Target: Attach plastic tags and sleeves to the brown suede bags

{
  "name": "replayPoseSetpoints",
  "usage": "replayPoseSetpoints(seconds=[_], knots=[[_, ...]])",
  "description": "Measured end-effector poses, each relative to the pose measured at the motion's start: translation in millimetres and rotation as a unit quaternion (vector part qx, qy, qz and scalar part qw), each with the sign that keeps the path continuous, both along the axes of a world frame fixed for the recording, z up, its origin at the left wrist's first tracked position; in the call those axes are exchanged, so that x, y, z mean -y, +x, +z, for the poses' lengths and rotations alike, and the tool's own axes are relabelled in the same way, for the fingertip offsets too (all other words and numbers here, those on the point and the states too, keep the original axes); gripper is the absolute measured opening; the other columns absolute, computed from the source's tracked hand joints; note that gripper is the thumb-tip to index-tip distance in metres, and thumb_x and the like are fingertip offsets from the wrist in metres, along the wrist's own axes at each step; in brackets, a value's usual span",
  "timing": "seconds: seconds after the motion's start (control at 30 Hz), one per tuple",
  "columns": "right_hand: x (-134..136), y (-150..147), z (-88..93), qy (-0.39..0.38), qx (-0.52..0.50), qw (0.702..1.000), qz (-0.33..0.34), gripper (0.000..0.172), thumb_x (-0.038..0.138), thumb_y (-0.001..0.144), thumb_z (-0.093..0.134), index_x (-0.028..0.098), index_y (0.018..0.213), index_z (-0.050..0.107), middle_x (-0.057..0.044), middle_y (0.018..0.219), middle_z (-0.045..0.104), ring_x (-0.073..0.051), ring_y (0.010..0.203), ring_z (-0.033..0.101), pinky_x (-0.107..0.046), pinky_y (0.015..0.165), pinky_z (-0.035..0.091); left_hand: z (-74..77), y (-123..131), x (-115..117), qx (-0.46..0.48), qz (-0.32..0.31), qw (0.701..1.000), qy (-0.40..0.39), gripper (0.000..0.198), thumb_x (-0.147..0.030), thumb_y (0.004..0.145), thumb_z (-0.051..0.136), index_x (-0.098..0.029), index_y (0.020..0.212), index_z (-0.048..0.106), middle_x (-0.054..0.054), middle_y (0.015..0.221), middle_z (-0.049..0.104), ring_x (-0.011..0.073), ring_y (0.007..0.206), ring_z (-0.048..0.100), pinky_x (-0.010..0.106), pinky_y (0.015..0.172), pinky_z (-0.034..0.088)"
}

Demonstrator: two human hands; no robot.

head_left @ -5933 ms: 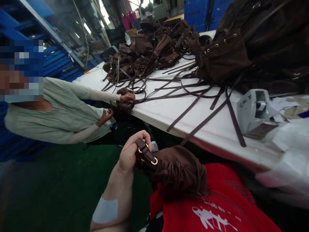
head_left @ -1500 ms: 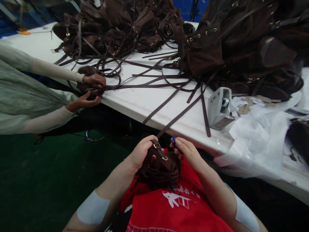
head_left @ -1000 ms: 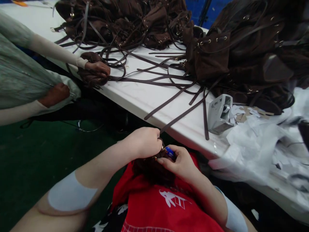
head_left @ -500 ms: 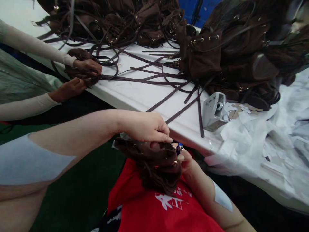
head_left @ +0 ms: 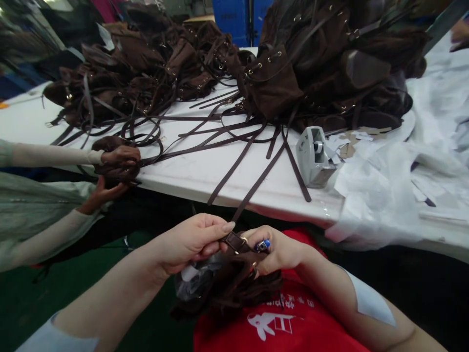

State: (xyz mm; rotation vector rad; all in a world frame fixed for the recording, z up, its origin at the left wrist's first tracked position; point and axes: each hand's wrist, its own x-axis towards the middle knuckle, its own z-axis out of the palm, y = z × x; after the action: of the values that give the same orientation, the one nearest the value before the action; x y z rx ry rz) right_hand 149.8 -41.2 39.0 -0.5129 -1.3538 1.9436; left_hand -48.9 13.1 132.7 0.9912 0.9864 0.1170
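A dark brown bag [head_left: 234, 281] with gold eyelets hangs in front of my red apron, clear plastic showing at its left side. My left hand [head_left: 205, 239] is closed, thumb and fingers pinching a short brown strap with a metal buckle [head_left: 233, 242] above the bag. Close beside it, my right hand [head_left: 278, 249] grips the bag's top edge near the eyelets. A small blue object with a metal end [head_left: 263, 245] also sits in my right hand; its kind I cannot make out.
A white table [head_left: 176, 178] carries heaps of brown bags [head_left: 274, 80] and long loose straps [head_left: 262, 173]. Near its front edge stands a grey dispenser-like holder [head_left: 313, 159] beside paper scraps and white plastic sheeting [head_left: 381, 200]. At left, a co-worker's hands [head_left: 117, 166] hold another brown bag.
My left hand has moved from over the bag's top to its left, and the buckled strap now shows in its pinch. The view has tilted up, showing more of the table's far side.
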Motion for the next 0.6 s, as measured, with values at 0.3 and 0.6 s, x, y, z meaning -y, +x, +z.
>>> replayPoseSetpoints(seconds=[0.3,0.6], knots=[[-1.0,4.1,-5.2,0.051,0.004,0.998,0.021,0.028,0.034,0.067,0.08,0.012,0.072,0.064,0.001,0.079,0.057,-0.01,0.069,0.052,-0.02,0.059,0.045,-1.4,4.0,6.1,0.004,-0.02,0.999,-0.036,0.04,-0.05,0.082,0.065,-0.015,0.062,0.059,-0.008,0.042,0.033,0.0032,0.035,0.017,0.017,0.034,0.006],[2.1,5.9,-9.4,0.042,-0.011,0.999,0.012,0.035,0.039,0.065,0.083,0.012,0.075,0.064,0.0,0.082,0.058,-0.01,0.07,0.053,-0.019,0.06,0.046,2.0,8.0,6.2,-0.005,-0.016,1.0,-0.011,0.041,-0.054,0.078,0.067,-0.016,0.063,0.06,-0.008,0.041,0.032,0.0034,0.035,0.016,0.017,0.035,0.006]])
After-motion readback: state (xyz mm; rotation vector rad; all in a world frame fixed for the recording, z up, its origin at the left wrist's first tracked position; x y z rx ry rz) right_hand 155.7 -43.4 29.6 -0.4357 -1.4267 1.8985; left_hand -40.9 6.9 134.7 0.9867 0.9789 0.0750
